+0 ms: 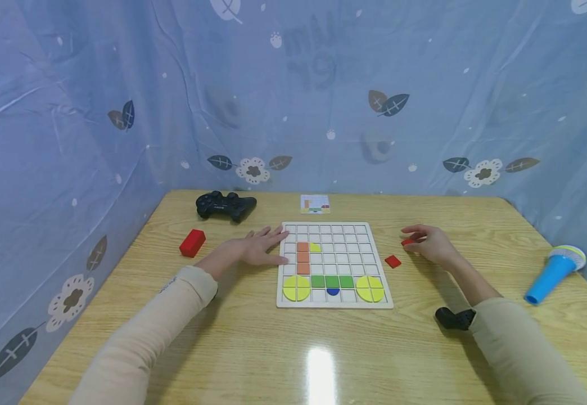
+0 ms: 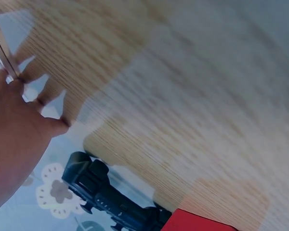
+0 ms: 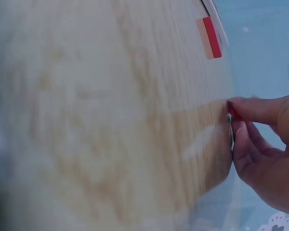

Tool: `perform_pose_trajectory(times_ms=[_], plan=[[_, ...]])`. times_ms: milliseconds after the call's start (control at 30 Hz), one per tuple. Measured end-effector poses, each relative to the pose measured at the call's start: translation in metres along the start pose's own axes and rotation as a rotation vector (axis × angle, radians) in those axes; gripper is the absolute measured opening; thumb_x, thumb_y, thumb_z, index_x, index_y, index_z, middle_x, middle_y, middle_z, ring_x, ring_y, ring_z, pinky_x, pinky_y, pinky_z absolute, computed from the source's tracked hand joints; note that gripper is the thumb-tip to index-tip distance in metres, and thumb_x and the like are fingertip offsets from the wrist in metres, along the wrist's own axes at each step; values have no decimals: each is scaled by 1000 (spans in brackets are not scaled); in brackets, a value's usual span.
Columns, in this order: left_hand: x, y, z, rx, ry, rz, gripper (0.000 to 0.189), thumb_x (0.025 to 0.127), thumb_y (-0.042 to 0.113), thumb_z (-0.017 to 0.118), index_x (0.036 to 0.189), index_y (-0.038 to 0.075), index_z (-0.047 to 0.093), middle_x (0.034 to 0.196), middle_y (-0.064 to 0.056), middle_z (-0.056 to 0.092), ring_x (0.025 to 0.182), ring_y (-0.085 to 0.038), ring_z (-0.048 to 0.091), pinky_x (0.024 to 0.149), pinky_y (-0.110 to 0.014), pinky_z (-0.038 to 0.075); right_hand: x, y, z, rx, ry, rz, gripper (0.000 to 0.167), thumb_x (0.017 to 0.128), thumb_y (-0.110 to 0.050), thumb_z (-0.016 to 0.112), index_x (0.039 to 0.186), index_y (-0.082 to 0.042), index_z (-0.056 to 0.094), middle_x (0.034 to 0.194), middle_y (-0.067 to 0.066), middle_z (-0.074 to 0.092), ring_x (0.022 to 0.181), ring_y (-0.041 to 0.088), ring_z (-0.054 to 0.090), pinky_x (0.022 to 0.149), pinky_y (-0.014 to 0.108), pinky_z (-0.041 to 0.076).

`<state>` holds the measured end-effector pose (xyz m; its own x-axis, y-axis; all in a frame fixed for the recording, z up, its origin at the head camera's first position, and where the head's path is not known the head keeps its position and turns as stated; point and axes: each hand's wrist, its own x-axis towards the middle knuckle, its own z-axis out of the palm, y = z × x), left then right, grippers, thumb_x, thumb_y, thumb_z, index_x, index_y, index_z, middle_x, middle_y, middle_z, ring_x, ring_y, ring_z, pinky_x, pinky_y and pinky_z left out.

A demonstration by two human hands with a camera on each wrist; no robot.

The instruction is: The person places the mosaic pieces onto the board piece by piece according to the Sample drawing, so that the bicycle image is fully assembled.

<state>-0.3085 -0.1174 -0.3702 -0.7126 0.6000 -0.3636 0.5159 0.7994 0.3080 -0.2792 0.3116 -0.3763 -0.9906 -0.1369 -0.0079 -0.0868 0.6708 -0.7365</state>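
A white grid board (image 1: 330, 259) lies mid-table with yellow, orange, green and blue flat pieces set in its cells. My left hand (image 1: 263, 247) rests with spread, straight fingers on the board's left edge; in the left wrist view the fingertips touch its rim. To the right of the board, my right hand (image 1: 432, 244) pinches a small red piece (image 1: 407, 242) between thumb and fingers, close to the tabletop. The fingers partly cover that piece in the right wrist view. A red square tile (image 1: 393, 261) lies between the board and this hand.
Behind the board lies a small printed card (image 1: 315, 204). A black game controller (image 1: 225, 206) and a red block (image 1: 192, 243) are on the left. A blue toy microphone (image 1: 555, 274) lies at the far right. Patterned blue cloth (image 1: 324, 112) hangs behind the table.
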Motion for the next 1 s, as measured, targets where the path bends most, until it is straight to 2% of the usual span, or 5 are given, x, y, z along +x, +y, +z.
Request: perform_pose_trajectory(times_ms=[233, 367, 633, 867, 1000], plan=[[0, 0, -2, 6, -1, 2, 84, 94, 62, 42, 155, 22, 0, 159, -2, -7, 143, -31, -5, 110, -57, -1, -1, -3, -2, 12, 5, -10, 39, 93, -6, 61, 127, 11, 52, 107, 26, 58, 86, 22, 60, 61, 26, 49], [0, 0, -2, 0, 0, 3, 84, 94, 62, 42, 155, 22, 0, 159, -2, -7, 143, -30, -5, 110, -57, -1, 0, -6, -1, 94, -3, 9, 39, 97, -10, 57, 129, 10, 50, 112, 27, 58, 88, 15, 65, 66, 27, 53], [1, 0, -2, 11, 0, -2, 85, 93, 63, 41, 155, 21, 0, 159, -3, -7, 143, -31, -5, 110, -57, 0, -1, -15, 5, 258, -45, 5, 40, 97, -4, 54, 131, 16, 44, 111, 28, 56, 86, 15, 66, 74, 31, 55], [0, 1, 0, 1, 7, -8, 84, 94, 62, 42, 155, 22, 2, 159, -3, -6, 143, -31, -4, 110, -57, 0, -2, -21, 10, 141, -82, -24, 49, 90, -10, 67, 132, 8, 49, 117, 26, 56, 98, 28, 59, 73, 29, 53], [-1, 1, -1, -11, 5, -5, 84, 93, 62, 43, 155, 22, 2, 159, -3, -6, 143, -30, -4, 110, -57, -1, -1, -24, 14, 148, -118, -41, 48, 90, -13, 68, 129, 9, 52, 114, 24, 60, 99, 28, 60, 74, 28, 52]])
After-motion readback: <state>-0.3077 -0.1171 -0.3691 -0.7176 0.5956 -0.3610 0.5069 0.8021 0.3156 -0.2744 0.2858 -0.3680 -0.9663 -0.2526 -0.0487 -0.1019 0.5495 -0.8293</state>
